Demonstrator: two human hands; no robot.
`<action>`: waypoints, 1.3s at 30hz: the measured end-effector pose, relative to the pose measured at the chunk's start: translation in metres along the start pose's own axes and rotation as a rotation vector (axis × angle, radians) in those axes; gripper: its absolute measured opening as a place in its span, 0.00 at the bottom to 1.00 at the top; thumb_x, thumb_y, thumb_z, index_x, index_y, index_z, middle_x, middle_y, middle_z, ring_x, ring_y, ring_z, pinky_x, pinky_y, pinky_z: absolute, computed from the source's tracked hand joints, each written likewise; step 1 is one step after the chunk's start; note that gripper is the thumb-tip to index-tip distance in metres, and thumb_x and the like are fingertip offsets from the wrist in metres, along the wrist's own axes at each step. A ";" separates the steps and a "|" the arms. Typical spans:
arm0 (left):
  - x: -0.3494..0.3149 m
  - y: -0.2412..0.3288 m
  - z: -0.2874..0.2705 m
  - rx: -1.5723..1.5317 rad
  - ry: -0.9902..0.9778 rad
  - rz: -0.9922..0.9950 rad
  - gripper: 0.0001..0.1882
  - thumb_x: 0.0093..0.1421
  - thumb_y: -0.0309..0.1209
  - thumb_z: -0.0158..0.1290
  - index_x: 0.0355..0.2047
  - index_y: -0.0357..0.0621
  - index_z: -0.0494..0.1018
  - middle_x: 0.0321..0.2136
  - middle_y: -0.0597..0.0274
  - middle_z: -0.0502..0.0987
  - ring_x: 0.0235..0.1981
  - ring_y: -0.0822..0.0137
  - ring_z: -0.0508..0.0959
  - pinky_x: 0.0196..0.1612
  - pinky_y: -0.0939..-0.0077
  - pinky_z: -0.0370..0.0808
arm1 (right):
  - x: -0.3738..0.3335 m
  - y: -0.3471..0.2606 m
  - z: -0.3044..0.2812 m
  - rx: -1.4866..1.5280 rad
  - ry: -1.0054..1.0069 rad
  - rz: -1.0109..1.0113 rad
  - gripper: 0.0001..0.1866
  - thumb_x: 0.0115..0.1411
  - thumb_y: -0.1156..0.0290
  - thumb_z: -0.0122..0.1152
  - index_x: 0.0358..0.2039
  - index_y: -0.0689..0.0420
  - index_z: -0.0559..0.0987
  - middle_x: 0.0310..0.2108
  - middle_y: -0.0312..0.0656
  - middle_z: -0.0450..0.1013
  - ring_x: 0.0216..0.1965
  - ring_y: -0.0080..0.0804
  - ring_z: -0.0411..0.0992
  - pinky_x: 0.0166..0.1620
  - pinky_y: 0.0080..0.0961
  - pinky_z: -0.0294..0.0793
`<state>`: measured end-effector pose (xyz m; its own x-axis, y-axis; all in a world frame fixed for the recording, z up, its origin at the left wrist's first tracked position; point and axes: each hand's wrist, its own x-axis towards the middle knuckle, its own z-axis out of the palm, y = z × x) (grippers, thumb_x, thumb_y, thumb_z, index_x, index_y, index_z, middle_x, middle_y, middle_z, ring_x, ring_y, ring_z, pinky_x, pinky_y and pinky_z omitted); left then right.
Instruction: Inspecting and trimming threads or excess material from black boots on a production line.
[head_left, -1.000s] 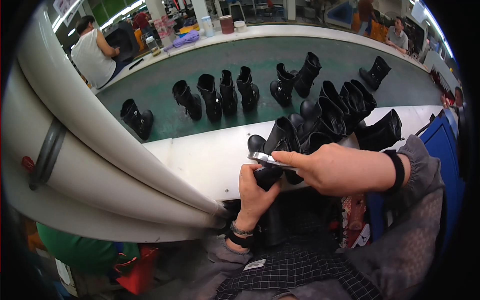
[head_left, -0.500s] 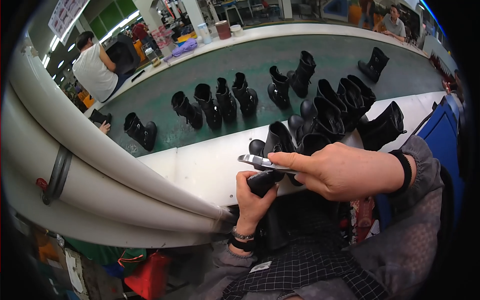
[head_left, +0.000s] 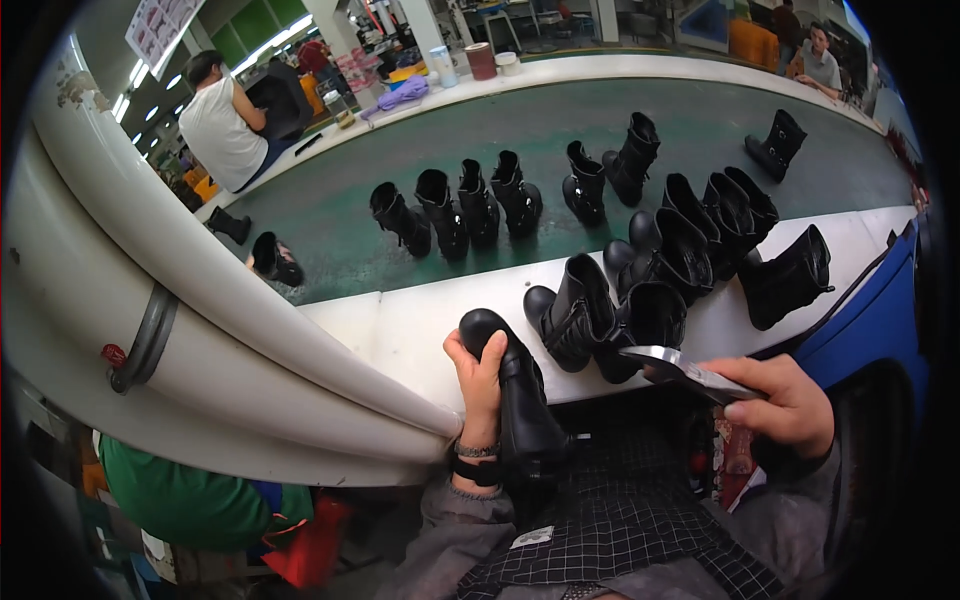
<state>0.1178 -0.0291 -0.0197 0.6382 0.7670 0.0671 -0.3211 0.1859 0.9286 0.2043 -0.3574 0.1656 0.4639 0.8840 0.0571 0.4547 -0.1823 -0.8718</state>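
My left hand (head_left: 478, 385) is wrapped round the toe end of a black boot (head_left: 528, 410). The boot's rounded toe points away from me, and its shaft lies toward my checked apron. Out to the right, my right hand (head_left: 790, 402) grips a silver metal hand tool (head_left: 685, 372) with a flat, curved tip; its exact kind I cannot make out. That tip lies in front of an upright black boot (head_left: 657, 312), apart from the boot I hold. Another black boot (head_left: 578, 315) with laces stands on the white ledge, just beyond my hands.
More black boots crowd the white ledge (head_left: 380, 325) to the right. Several buckled boots (head_left: 515, 195) stand on the green conveyor belt (head_left: 335, 240). Thick pale pipes (head_left: 230, 330) curve along my left. A blue panel (head_left: 865, 310) borders the right. Co-workers sit across the belt.
The tool has moved right, away from the held boot, and my right hand has drawn back with it. The held boot has turned, so its rounded toe now shows. My view has shifted slightly.
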 end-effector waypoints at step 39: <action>-0.019 -0.002 0.072 0.833 0.048 0.660 0.38 0.48 0.25 0.55 0.63 0.46 0.62 0.64 0.31 0.46 0.65 0.38 0.53 0.66 0.55 0.50 | 0.046 0.190 0.083 -0.086 0.825 -0.166 0.05 0.46 0.81 0.60 0.27 0.62 0.78 0.30 0.45 0.76 0.33 0.44 0.72 0.39 0.33 0.70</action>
<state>0.1570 -0.0880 0.0035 0.4789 0.5893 0.6507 -0.0019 -0.7405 0.6720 0.2490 -0.3160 -0.0376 0.7775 0.3106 0.5469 0.6064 -0.1395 -0.7828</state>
